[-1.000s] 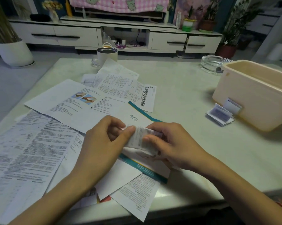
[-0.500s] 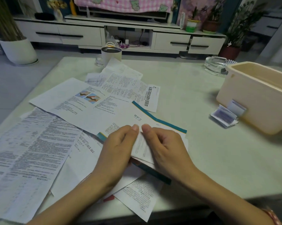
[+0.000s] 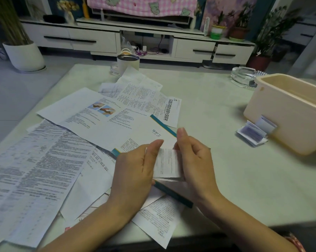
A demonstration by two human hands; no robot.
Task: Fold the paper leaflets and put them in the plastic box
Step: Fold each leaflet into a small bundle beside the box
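A small folded white leaflet (image 3: 167, 163) is held just above the table between both hands. My left hand (image 3: 135, 170) grips its left edge with the thumb on top. My right hand (image 3: 194, 160) holds its right edge, index finger raised. Under them lies a spread of unfolded leaflets (image 3: 102, 120), one with a teal stripe (image 3: 162, 125), another densely printed (image 3: 31, 171) at the left. The cream plastic box (image 3: 288, 113) stands open at the right. Two folded leaflets (image 3: 253, 133) lean against its near wall on the table.
A white mug (image 3: 128, 63) stands at the table's far edge, behind the papers. A glass ashtray (image 3: 243, 76) sits behind the box. The pale table (image 3: 217, 110) shows between papers and box. A TV cabinet and potted plants stand beyond.
The hands pressed the leaflet flat onto the papers, then lifted it. Now they hold the folded leaflet upright between them, thumbs raised.
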